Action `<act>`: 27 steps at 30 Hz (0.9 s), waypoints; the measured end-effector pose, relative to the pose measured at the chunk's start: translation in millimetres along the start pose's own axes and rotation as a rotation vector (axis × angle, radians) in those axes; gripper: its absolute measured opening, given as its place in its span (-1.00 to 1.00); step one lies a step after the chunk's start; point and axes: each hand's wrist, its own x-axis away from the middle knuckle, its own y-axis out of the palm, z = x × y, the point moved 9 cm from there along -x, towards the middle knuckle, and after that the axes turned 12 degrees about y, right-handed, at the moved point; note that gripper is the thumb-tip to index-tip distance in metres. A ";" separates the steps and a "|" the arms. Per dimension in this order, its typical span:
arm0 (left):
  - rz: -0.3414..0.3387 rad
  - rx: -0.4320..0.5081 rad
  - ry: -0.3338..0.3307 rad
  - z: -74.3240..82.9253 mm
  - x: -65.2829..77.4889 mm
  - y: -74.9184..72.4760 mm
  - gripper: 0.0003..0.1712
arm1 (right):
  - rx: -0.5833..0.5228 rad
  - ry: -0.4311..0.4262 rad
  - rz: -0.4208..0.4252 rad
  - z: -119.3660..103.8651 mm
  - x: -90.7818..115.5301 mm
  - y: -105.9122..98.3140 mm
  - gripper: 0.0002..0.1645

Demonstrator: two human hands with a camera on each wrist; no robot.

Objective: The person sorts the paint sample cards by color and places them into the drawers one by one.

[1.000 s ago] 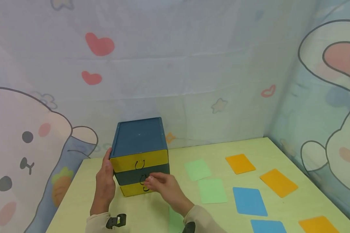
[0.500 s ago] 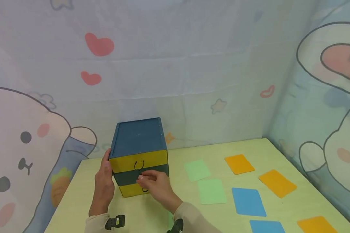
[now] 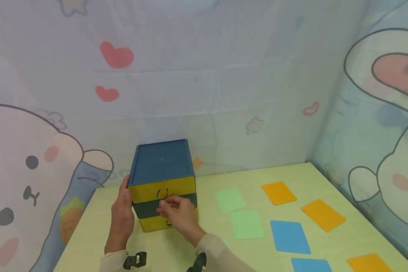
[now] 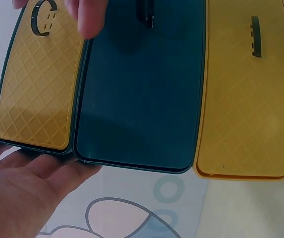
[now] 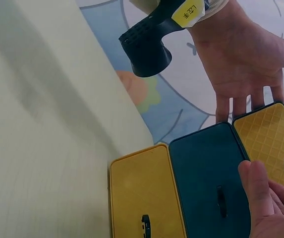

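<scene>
A three-drawer box [image 3: 161, 160] with a dark blue top stands toward the back left of the table. Its top drawer [image 4: 42, 84] is yellow with a diamond pattern, the middle drawer [image 4: 142, 99] dark green, the bottom drawer [image 4: 248, 109] yellow. Each front carries a dark ring handle. My left hand [image 3: 123, 215] rests on the box's left side, its fingers extended. In front of the middle drawer, just below the top drawer's ring handle [image 3: 162, 193], is my right hand [image 3: 181, 217], fingers loosely bent. No thing shows in its grip. It hides the middle handle in the head view.
Right of the box, green [image 3: 247, 224], blue [image 3: 290, 237] and orange [image 3: 323, 215] paper squares lie flat on the pale table [image 3: 81, 234]. A printed cloth backdrop [image 3: 224, 94] rises behind and at the sides.
My right hand has moved left and slightly up, from the middle drawer's handle toward the top drawer's ring. The left hand stays on the box's side. All drawers look unmoved.
</scene>
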 end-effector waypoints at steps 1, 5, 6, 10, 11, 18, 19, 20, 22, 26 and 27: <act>0.000 -0.002 0.001 0.0 0.1 0.0 -0.38 | -0.011 -0.004 0.003 -0.8 -0.5 0.9 -0.66; 0.010 -0.006 0.017 0.4 -0.4 -0.2 -0.38 | -0.045 -0.027 0.015 -4.4 -4.0 1.9 -0.68; 0.010 -0.007 0.021 0.4 -0.6 0.0 -0.38 | -0.053 -0.031 0.024 -5.0 -5.1 0.9 -0.69; 0.007 -0.003 0.027 -0.4 -0.6 0.2 -0.38 | -0.110 -0.037 0.048 -5.1 -9.2 -2.7 -0.73; 0.007 -0.002 0.026 -0.6 -0.5 0.0 -0.38 | -0.121 -0.039 0.049 -5.1 -9.9 -3.1 -0.74; 0.003 0.003 0.018 -0.4 0.0 -0.5 -0.38 | -0.172 -0.046 0.032 -5.4 -11.8 0.7 -0.78; 0.001 0.003 0.016 -0.4 -0.1 -0.2 -0.38 | -0.178 -0.046 0.033 -5.6 -11.4 0.9 -0.78; 0.000 0.003 0.016 -0.1 -0.1 -0.1 -0.38 | -0.182 -0.045 0.036 -5.6 -11.1 1.0 -0.79; -0.004 0.002 0.014 0.3 -0.2 0.5 -0.38 | -0.190 -0.042 0.042 -5.6 -10.3 1.0 -0.79; -0.012 -0.004 0.009 0.3 0.6 0.1 -0.37 | -0.198 -0.031 0.035 -5.3 -7.8 2.9 -0.78; -0.014 -0.008 0.010 0.2 0.8 -0.3 -0.37 | -0.201 -0.026 0.030 -5.0 -6.8 3.6 -0.78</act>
